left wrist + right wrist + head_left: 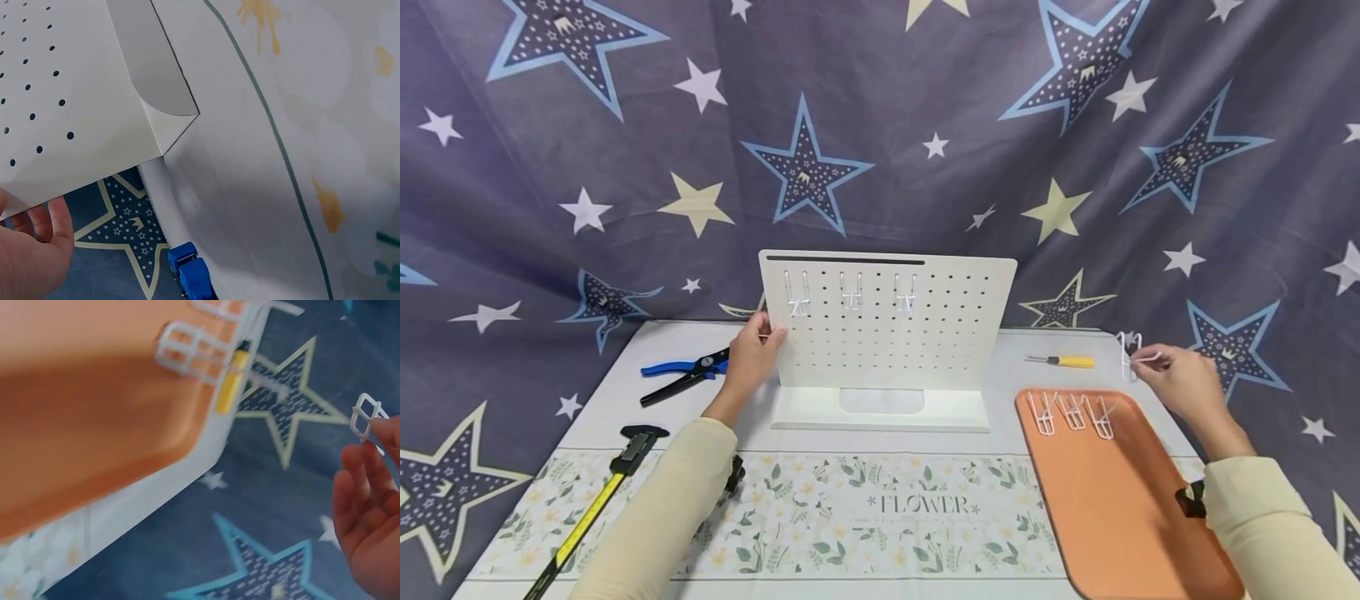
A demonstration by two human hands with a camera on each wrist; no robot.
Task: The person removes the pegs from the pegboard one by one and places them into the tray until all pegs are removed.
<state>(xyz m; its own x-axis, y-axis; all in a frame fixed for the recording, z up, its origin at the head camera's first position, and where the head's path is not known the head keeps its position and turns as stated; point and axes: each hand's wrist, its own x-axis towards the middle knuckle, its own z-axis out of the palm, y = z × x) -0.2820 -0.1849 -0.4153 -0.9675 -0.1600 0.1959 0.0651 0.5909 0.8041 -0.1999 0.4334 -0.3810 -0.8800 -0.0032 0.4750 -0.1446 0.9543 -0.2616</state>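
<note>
Sleeves (1273, 525), cream, reach in from the near side. Near left: caliper-like tool (591, 517) with a yellow strip, lying aslant. Near centre: flowered mat (887, 546) across the white table (872, 443). Near right: orange tray (1120, 500), three loose wire hooks (1076, 419) in a row at its far end.

Left hand (752, 354) grips the left edge of the upright white pegboard (910, 354), one digit on the front face, others behind. Right hand (1187, 379) pinches a single white hook (365, 415) between thumb and fingertips, remaining fingers bent below, out at the table's far right corner.

Key relation: single hook well apart from the pegboard, to its right; long axis roughly upright in the head view. Right hand is the nearer to it; left hand is at the board's opposite edge. Three mounted hooks (852, 298) hang along the board's upper left; rows of holes run on to their right.

Further back: blue-and-black pliers (703, 365) left of the board, yellow screwdriver (1075, 362) between board and right hand. Star-printed curtain (880, 75) behind all.

Unclear: tool's lower end cut off; tray's near right corner under a sleeve; pliers' head hidden by left arm; left thumb mostly out of the left wrist view; pinched end of the single hook covered; right wrist view blurred over the tray.
</note>
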